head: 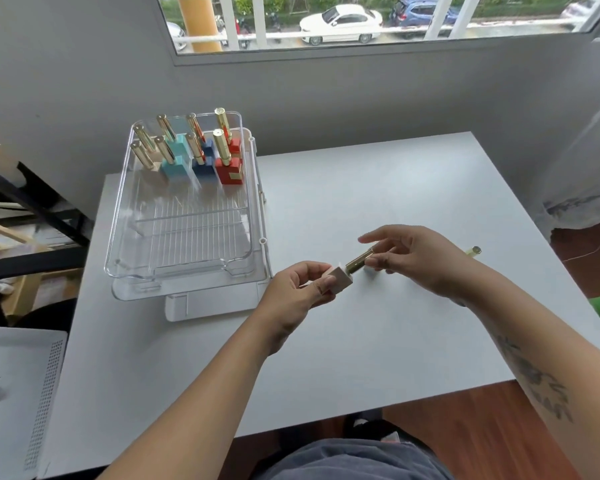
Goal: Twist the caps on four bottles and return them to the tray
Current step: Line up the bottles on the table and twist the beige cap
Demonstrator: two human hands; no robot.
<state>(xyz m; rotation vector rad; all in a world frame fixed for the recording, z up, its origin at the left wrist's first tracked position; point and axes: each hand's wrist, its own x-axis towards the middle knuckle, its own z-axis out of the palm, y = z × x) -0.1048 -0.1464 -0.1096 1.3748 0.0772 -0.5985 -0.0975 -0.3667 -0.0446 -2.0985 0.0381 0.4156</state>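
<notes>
- The left hand [302,289] is gripping the pale square bottle [340,277], fingers and thumb curling round its body, above the middle of the table [326,358].
- The right hand [409,258] is pinching the bottle's gold cap [359,261] between thumb and fingertips.
- Other capped bottles [201,150] are standing at the far end of the clear tray [187,271], which is sitting along the table's left edge.
- A gold-tipped piece [473,251] is lying near the table's right edge, partly hidden.

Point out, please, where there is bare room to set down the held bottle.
The near half of the clear plastic tray is bare; gold-capped coloured bottles crowd its far end. The white table is free beyond the left hand and right hand and along its near edge.
</notes>
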